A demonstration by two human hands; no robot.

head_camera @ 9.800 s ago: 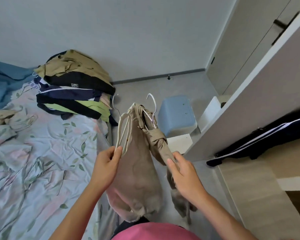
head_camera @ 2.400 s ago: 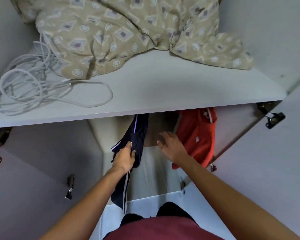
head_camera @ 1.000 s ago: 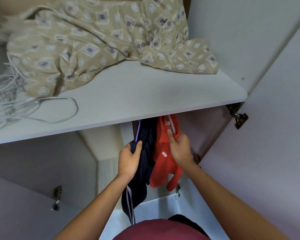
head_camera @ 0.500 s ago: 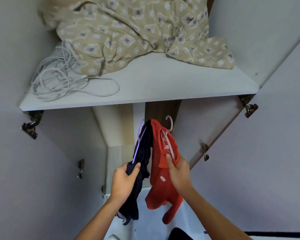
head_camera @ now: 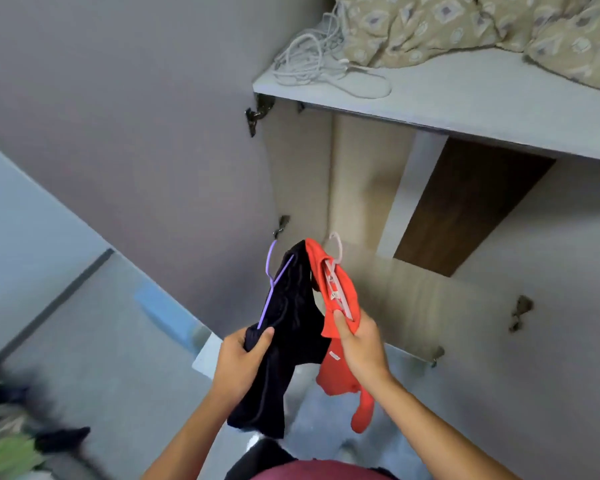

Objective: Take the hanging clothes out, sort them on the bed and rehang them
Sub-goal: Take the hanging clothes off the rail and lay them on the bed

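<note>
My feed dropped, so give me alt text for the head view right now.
The left hand grips a dark garment on a purple hanger; the right hand grips a red top on a pale hanger, before an open wardrobe.

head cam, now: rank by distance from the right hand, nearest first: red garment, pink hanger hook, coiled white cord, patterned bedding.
1. red garment: gripped in the right hand.
2. pink hanger hook: just above, at the garment's top.
3. coiled white cord: up on the shelf's left end.
4. patterned bedding: on the shelf, behind the cord; close to the cord's distance.
</note>
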